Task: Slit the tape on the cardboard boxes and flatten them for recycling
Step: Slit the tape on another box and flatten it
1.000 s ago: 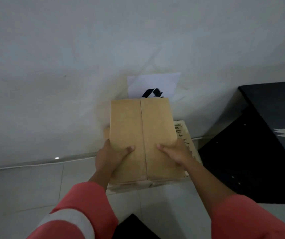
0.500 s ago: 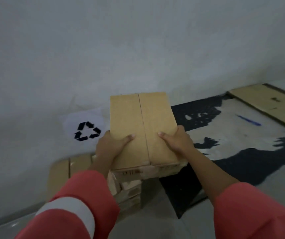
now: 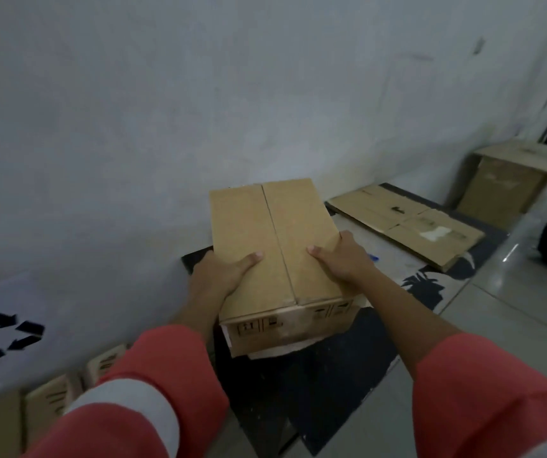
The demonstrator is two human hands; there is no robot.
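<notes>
The cardboard box point(image 3: 275, 256), gripped at its near sides by the left hand point(image 3: 219, 276) and right hand point(image 3: 344, 259), thumbs on top, seems light, stiff and easy to carry so.

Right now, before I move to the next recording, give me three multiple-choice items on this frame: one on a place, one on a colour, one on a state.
1. Where is the recycling symbol?
A. on the wall, left of the held box
B. printed on the box top
C. on the floor at right

2. What colour are the sleeves?
A. blue
B. coral red
C. green

3. What state is the held box in?
A. flattened
B. flaps standing open
C. closed, gripped by the left hand and right hand

Key: 1 A, the black arrows sit low on the wall at left; 2 B, both forearms wear coral red; 3 C, the top flaps meet at a centre seam.
</notes>
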